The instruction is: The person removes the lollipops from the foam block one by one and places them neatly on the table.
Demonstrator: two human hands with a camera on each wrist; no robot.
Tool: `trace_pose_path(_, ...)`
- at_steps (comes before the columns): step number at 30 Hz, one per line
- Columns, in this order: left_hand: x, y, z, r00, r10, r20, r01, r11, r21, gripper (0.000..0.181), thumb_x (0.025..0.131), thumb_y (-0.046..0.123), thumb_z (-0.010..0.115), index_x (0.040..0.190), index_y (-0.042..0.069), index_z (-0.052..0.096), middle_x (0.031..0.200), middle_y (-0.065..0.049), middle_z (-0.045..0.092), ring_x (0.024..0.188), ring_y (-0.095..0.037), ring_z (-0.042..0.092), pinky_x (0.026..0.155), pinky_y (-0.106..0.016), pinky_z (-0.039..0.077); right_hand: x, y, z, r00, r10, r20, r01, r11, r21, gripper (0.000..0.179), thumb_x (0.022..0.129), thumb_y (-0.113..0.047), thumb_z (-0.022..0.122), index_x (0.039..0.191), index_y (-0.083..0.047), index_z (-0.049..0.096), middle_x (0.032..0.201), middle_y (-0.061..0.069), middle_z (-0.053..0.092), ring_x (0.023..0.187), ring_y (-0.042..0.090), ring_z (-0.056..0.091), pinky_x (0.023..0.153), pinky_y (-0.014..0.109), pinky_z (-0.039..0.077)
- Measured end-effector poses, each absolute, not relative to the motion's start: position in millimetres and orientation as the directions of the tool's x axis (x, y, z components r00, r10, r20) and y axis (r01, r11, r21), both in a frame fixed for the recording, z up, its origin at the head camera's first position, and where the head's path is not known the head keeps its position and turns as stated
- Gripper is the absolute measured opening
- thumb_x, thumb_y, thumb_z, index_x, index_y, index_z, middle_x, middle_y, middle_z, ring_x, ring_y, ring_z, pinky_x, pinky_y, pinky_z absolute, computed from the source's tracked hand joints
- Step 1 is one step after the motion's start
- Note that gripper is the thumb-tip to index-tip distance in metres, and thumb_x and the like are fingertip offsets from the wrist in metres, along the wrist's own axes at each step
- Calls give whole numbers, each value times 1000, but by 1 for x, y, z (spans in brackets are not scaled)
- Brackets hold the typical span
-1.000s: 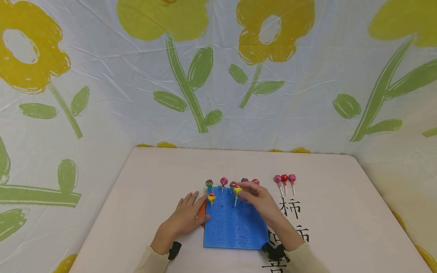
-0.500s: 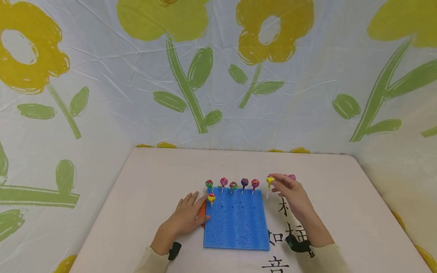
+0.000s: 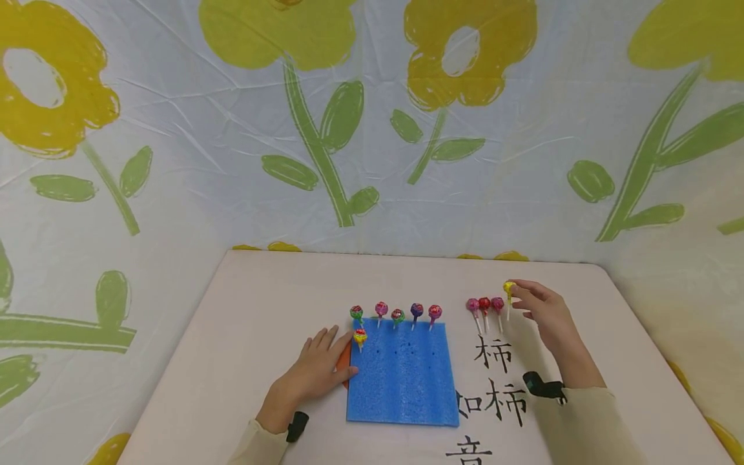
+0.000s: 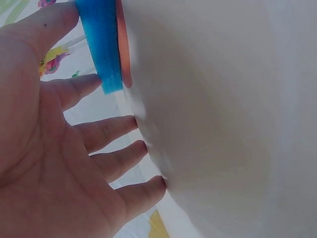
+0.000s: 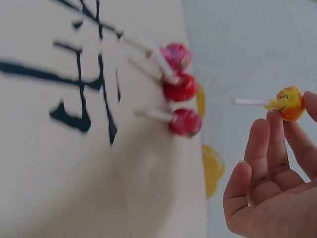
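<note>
Between thumb and fingertips my right hand [image 3: 545, 310] pinches a yellow lollipop [image 5: 290, 103] by its wrapped head, stick hanging down. It is held just right of three lollipops lying side by side, a pink one [image 3: 473, 304], a red one [image 3: 485, 302] and another pink one [image 3: 497, 303]. My left hand [image 3: 320, 365] lies with spread fingers at the left edge of a blue foam board [image 3: 401, 387], thumb and index finger touching it. Along the board's back edge several lollipops stand upright in a row, among them a purple one [image 3: 416, 310]. A yellow-and-red lollipop [image 3: 360, 337] stands in front of the row's left end.
Small dark holes [image 3: 396, 352] run in a line across the board. An orange piece [image 3: 344, 367] shows from under its left side. Black written characters [image 3: 494, 354] mark the pale tabletop [image 3: 279, 284] on the right. A flower-printed cloth [image 3: 244, 129] hangs behind.
My right hand has carried the yellow lollipop from above the board rightward, past the lying lollipops, to their right side. The left hand has stayed in place.
</note>
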State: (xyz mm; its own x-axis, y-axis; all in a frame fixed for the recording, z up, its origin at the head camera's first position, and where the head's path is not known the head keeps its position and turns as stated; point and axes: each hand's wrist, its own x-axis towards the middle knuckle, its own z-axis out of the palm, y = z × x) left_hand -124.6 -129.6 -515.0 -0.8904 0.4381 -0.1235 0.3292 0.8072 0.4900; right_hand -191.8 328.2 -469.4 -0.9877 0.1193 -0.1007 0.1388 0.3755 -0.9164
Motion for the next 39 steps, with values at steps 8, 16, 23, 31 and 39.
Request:
trace_pose_path(8, -124, -129, -514, -888, 439, -135, 324, 806, 495, 72, 98, 47, 61, 156, 12, 36, 158, -25, 27, 145, -48, 20, 112, -68, 17, -211, 345, -488, -951, 175, -255, 303, 355, -885, 72, 101, -52, 53, 148, 1, 43, 142, 25, 47, 106, 23, 57, 86, 39, 42)
trace_pose_path(16, -124, -129, -514, -889, 436, -140, 320, 810, 491, 73, 98, 48, 61, 156, 13, 35, 158, -24, 27, 145, -47, 19, 112, -68, 16, -215, 354, -506, -930, 184, -318, 364, 348, -864, 74, 100, -53, 53, 149, 2, 42, 146, 24, 44, 114, 30, 52, 87, 38, 43)
trace_pose_path(23, -125, -130, -517, -890, 435, -135, 323, 813, 485, 73, 98, 48, 61, 156, 14, 35, 159, -24, 27, 146, -47, 19, 112, -68, 16, -218, 352, -516, -929, 225, -294, 363, 388, -847, 66, 101, -49, 54, 142, 3, 51, 134, 22, 52, 107, 30, 53, 80, 31, 44)
trace_pose_path(31, -126, -130, -521, -891, 432, -141, 320, 816, 481, 74, 98, 50, 59, 157, 14, 34, 159, -22, 26, 146, -46, 19, 112, -68, 16, -218, 347, -522, -939, 256, -232, 334, 502, -798, 58, 101, -44, 55, 131, 5, 59, 128, 24, 56, 103, 30, 51, 65, 18, 43)
trace_pose_path(39, -127, -130, -522, -890, 434, -140, 323, 817, 477, 74, 98, 51, 59, 157, 14, 34, 159, -22, 27, 146, -46, 20, 112, -68, 17, -218, 345, -523, -937, 269, -223, 338, 531, -777, 60, 101, -46, 55, 129, 6, 59, 127, 26, 56, 109, 36, 51, 82, 34, 46)
